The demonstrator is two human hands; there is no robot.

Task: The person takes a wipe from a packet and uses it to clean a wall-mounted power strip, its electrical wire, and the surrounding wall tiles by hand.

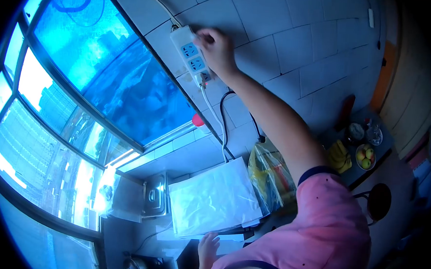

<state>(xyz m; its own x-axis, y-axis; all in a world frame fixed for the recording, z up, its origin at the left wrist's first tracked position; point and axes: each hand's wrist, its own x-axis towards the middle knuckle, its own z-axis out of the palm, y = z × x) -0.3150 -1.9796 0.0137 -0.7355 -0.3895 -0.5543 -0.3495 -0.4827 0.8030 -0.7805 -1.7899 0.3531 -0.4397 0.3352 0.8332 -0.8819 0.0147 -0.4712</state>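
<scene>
A white power strip [189, 50] is on the tiled wall beside the window, with a white plug [201, 79] in its lowest visible socket and a small red light near it. My right hand [215, 49] is raised to its upper end; the fingers are curled against the strip's right edge, and their tips are partly hidden. Low in the view, my left hand [209, 245] holds nothing visible, its fingers loosely extended. Just above it lies a flat, box-like thing under clear plastic [214, 198].
White and black cords [221, 115] hang from the strip. Right of the plastic-covered thing stands a plastic bag [269, 176]. Bananas [339, 156] and a bowl of fruit [366, 157] sit farther right. A metal container [155, 195] and a pot [135, 265] are at left, near the window [116, 66].
</scene>
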